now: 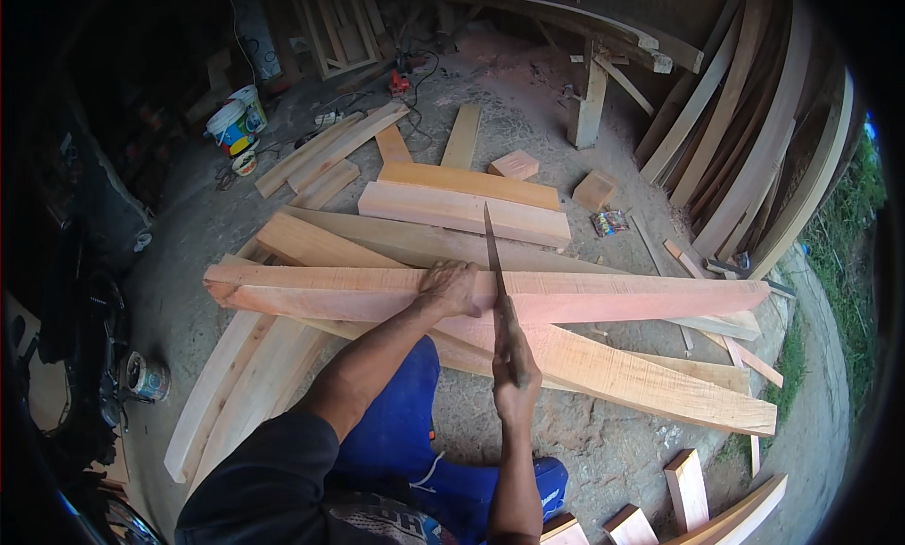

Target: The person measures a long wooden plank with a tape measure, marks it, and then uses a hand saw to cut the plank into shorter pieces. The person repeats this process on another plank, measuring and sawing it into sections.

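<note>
A long pinkish wooden beam (613,298) lies crosswise in front of me, on top of other timber. My left hand (451,287) is closed over its upper edge near the middle, gripping it. Just to the right, my right hand (517,380) is wrapped round the handle of a handsaw (495,253). The saw's blade stands across the beam, pointing away from me, a little right of my left hand. Its narrow tip reaches past the beam's far side. How deep the teeth sit in the wood cannot be made out.
A pale curved plank (660,380) and more boards (250,366) lie under the beam. Short blocks (594,190) and planks rest beyond it. Buckets (231,125) and a red power tool (400,83) stand farther back. Upright boards (754,121) lean at the right; cut pieces (687,488) lie near me.
</note>
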A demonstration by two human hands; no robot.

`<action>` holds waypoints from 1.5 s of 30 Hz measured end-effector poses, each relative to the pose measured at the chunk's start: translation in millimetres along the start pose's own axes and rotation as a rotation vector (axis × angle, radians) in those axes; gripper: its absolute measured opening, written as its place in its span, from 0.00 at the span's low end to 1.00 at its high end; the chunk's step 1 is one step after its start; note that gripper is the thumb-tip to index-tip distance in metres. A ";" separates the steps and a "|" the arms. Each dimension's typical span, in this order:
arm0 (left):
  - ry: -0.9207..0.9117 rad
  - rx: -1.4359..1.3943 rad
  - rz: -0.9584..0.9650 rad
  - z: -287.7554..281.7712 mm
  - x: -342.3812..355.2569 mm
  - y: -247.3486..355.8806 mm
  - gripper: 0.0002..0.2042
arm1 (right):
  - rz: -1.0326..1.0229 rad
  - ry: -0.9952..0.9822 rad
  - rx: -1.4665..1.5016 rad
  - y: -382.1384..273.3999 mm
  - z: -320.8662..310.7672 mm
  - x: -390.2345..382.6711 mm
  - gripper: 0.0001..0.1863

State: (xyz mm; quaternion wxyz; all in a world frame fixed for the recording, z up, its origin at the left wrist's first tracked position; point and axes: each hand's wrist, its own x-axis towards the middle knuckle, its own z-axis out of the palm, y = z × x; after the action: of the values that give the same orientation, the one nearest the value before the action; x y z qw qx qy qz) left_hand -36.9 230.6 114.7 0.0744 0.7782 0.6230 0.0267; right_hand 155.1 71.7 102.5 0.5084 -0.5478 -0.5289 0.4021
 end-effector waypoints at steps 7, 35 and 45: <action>-0.211 -0.102 -0.058 -27.4 12.9 -21.4 0.43 | -0.040 -0.048 -0.037 -10.8 -24.6 -83.9 0.37; -0.110 -0.040 0.004 -16.6 20.8 2.6 0.43 | 0.107 -0.047 -0.009 -3.5 20.2 67.7 0.28; -0.144 -0.053 -0.035 -15.0 6.7 -27.2 0.43 | 0.034 -0.072 0.064 -0.1 -62.0 -196.6 0.35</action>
State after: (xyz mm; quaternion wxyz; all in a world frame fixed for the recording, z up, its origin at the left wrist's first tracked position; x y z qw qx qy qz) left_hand -63.6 244.2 125.1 0.1400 0.7650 0.6285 -0.0143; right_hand 192.7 -130.8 93.4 0.4993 -0.5255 -0.5243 0.4468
